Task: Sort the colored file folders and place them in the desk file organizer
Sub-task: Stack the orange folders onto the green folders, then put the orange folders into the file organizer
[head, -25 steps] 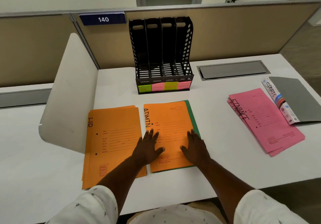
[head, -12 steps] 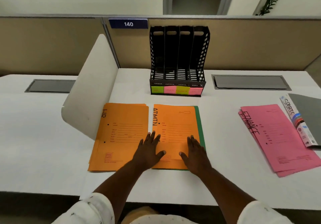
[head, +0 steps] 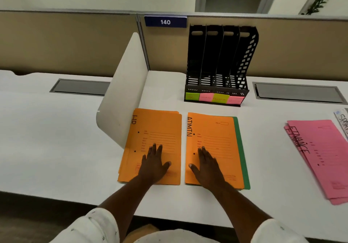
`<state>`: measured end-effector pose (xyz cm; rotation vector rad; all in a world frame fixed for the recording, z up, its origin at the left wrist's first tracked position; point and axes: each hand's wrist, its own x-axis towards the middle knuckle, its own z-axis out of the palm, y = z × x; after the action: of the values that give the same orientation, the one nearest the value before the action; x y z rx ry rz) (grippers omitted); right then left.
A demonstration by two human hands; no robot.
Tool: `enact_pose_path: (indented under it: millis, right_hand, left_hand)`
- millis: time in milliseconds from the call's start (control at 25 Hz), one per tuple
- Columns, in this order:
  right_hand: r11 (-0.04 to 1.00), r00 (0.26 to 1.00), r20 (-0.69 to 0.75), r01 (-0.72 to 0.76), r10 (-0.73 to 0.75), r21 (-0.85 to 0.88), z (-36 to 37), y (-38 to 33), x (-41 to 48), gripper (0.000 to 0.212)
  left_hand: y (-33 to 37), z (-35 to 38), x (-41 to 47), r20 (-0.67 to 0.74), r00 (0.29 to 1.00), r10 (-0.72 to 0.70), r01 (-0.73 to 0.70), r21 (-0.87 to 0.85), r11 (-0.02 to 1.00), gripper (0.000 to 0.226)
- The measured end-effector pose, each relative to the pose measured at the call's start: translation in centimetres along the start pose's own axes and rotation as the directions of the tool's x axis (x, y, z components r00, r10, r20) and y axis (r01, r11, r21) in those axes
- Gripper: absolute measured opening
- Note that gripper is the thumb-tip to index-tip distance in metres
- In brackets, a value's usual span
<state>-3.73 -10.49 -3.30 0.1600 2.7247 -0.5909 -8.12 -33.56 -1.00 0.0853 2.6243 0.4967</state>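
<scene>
Partition sign (head: 165, 22): "140". Left orange folder (head: 162, 125): "HR". Middle orange folder (head: 212, 129): "ADMIN". Pink folder (head: 323, 156): "FINANCE". Sticky-note labels (head: 214, 98): unreadable.

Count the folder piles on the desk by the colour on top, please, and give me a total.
Orange-topped piles: 2, the HR pile under the left hand and the ADMIN pile under the right hand
Pink-topped piles: 1, the FINANCE pile
Total: 3 piles

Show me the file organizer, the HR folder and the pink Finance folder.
file organizer (head: 218, 61): head view, on a middle divider.
HR folder (head: 160, 124): head view, on its bare upper cover.
Finance folder (head: 327, 159): head view, on the cover's middle.
</scene>
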Motion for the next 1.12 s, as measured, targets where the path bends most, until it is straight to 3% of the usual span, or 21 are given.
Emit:
enact_pose_path:
  millis: [280, 520, 640, 880, 1120]
  right_hand:
    - [1.0, 1.0, -0.007, 0.021, -0.021, 0.017, 4.2, -9.1, 2.8, 0.084]
    - [0.999, 0.991, 0.133, -0.031, 0.026, 0.037, 6.6, -12.7, 3.2, 0.081]
    - [0.998, 0.981, 0.183, -0.058, 0.058, -0.002, 6.8, -12.5, 3.3, 0.08]
    - [0.995, 0.979, 0.187, -0.09, 0.081, 0.04, 6.8, -13.1, 3.9, 0.082]
    - [0.986, 0.968, 0.23, -0.128, 0.101, 0.106, 6.6, -12.8, 4.2, 0.097]
  left_hand:
    - [-7.8, -4.0, 2.3, -0.049, 0.994, -0.098, 0.097, -0.01, 0.995, 0.086]
    - [-10.2, -4.9, 3.4, 0.025, 0.977, -0.211, 0.212, -0.104, 0.972, 0.085]
    - [-10.3, -5.2, 3.6, -0.008, 0.962, -0.273, 0.27, -0.127, 0.954, 0.082]
    - [-11.0, -6.5, 4.2, -0.089, 0.949, -0.302, 0.279, -0.207, 0.938, 0.072]
    - [-11.2, -6.8, 2.6, -0.167, 0.952, -0.257, 0.183, -0.362, 0.914, 0.066]
